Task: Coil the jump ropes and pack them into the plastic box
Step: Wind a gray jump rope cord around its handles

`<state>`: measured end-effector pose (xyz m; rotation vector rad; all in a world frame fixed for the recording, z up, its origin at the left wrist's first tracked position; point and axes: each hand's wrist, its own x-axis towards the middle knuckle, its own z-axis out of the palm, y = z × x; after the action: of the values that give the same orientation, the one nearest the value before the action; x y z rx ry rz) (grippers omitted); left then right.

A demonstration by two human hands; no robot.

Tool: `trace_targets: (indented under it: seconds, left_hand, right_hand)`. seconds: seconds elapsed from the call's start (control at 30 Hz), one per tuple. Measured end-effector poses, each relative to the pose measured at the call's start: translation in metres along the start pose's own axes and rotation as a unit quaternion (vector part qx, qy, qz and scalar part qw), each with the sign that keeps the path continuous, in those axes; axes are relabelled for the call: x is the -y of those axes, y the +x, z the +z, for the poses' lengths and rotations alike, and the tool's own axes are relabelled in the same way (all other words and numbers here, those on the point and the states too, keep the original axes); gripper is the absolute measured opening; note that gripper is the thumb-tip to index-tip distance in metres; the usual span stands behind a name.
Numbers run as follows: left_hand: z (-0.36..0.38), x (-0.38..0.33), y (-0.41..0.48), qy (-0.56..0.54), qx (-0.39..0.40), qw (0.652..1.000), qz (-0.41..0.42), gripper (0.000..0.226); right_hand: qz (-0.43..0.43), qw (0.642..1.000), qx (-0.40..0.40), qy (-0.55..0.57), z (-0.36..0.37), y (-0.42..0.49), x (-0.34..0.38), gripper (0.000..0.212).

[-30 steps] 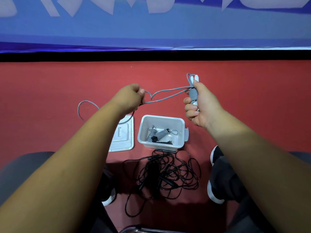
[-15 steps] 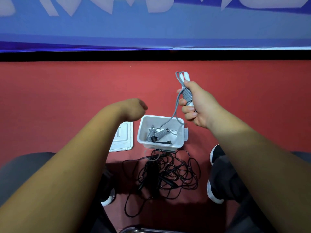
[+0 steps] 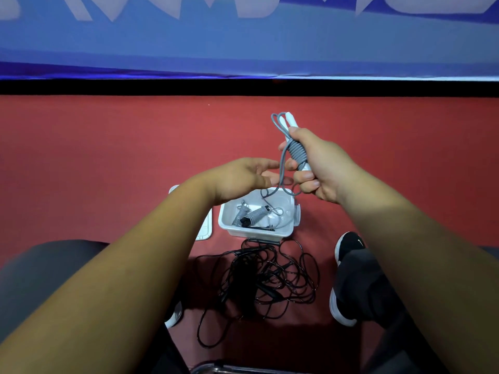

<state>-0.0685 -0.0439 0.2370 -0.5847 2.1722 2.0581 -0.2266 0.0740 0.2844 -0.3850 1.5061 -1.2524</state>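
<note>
The fingers (image 3: 303,182) of the right hand (image 3: 321,168) are curled tightly round a grey jump rope with slim white handles (image 3: 295,152), whose cord is wound in close turns about the two handles. The bundle is held roughly upright above the far right corner of the box, with the handle tips and a small loop of cord standing out past the thumb. A loose length of the cord (image 3: 282,174) hangs from the bundle in a loop that dips over the box. The left hand (image 3: 243,176) is stretched out towards this cord with the palm turned to the right and the fingers (image 3: 266,166) straight and slightly spread; whether the cord is touched by them cannot be told. One white rectangular plastic box (image 3: 259,233) is seen on the red floor (image 3: 108,157), with two coiled grey rope bundles (image 3: 258,214) inside. One flat white plastic lid (image 3: 204,234) lies just left of it, partly hidden by the left forearm. One tangle of thin black rope (image 3: 267,276) is spread just in front of the box; the number of ropes in it cannot be counted. Two black shoes with white soles (image 3: 348,244) are seen beside the tangle.
</note>
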Motion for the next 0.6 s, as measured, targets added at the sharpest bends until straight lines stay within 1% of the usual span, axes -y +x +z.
trace_targets:
  seconds: [0.1,0.23,0.4,0.47,0.53,0.6]
  left_hand:
    - [-0.002,-0.001,-0.002,-0.018,0.002,1.0,-0.015,0.034]
    - [-0.001,-0.009,-0.005,-0.044,-0.027,0.999,-0.013,0.023]
    - [0.001,-0.016,-0.011,-0.081,-0.028,0.996,-0.02,0.012]
    - [-0.003,-0.017,-0.011,-0.074,-0.052,0.996,-0.005,0.013]
    - [-0.007,-0.019,-0.01,-0.031,-0.079,0.996,0.013,0.021]
    - [-0.012,-0.02,-0.01,-0.007,-0.089,0.996,0.02,0.023]
  right_hand:
    - [-0.007,1.0,0.0,0.0,-0.004,0.0,0.001,0.038]
    - [-0.017,1.0,-0.008,0.006,-0.007,-0.003,0.004,0.038]
    - [-0.02,1.0,-0.016,0.018,-0.009,-0.003,0.006,0.038]
    - [-0.018,0.999,-0.024,0.026,-0.01,-0.003,0.006,0.035]
    - [-0.016,0.999,-0.028,0.033,-0.011,-0.003,0.006,0.034]
    - [-0.013,0.999,-0.025,0.036,-0.011,-0.002,0.005,0.033]
